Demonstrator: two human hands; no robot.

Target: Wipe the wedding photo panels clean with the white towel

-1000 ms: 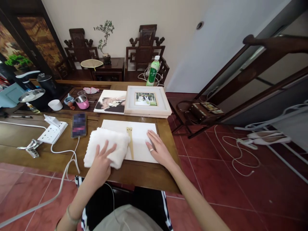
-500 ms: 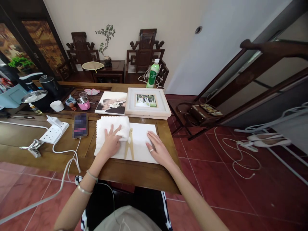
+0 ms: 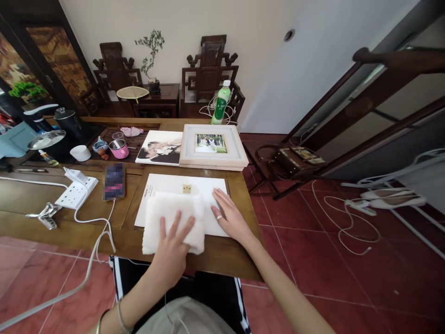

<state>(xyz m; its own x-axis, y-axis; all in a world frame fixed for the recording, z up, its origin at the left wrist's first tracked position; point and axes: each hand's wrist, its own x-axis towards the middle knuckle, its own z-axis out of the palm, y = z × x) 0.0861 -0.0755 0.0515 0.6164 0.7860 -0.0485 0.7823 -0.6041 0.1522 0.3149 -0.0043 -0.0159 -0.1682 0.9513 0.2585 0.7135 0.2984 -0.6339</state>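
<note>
My left hand (image 3: 173, 255) lies flat with spread fingers on a folded white fluffy cloth (image 3: 156, 208). The cloth lies over the lower middle of a flat white board (image 3: 212, 185) and hangs past its near edge onto the table. Printed marks show at the board's left side. A small gold-coloured piece (image 3: 187, 189) pokes out above the cloth; the rest of that stand-like part is covered. My right hand (image 3: 231, 215), with a ring on it, rests flat and open on the board's right edge.
Behind the board lie a photo print (image 3: 162, 147) and a framed photo (image 3: 208, 160), with a green bottle (image 3: 221, 104) beyond. To the left are a phone (image 3: 114, 181), a power strip (image 3: 77, 191) with cables, a pink cup (image 3: 118, 149) and a silver object (image 3: 47, 215).
My left hand has slid the cloth toward me and to the right, baring the board's upper left and covering most of the gold stand. My right hand stays in place.
</note>
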